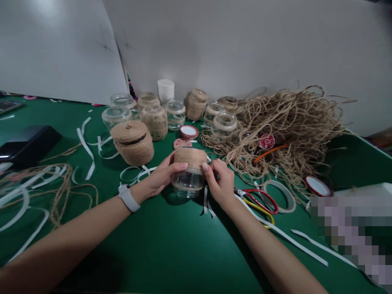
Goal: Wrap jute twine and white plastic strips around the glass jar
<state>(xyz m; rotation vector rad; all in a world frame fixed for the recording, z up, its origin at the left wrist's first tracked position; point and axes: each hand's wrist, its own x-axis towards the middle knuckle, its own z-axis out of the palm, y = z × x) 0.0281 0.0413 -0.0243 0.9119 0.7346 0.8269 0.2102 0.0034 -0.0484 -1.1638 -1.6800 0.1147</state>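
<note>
A glass jar (188, 181) is in front of me, its upper part wrapped in rows of brown twine (190, 158). My left hand (165, 174) grips the jar from the left, the thumb lying along the lower edge of the wrapping. On the other side, my right hand (219, 179) is closed, thumb against the fingers at the jar's right edge; whatever it pinches there is hidden. Short white strips (206, 202) lie below that hand. A twine-covered jar with a wrapped lid (133, 143) stands left of my left hand.
Several bare and twine-wrapped jars (155, 121) line the back beside white paper cups (166, 90). A large twine heap (290, 126) fills the right. Scissors (260, 202), a tape roll (289, 200) and a white-lined lid (318, 185) lie nearer. A black dispenser (29, 143) stands left.
</note>
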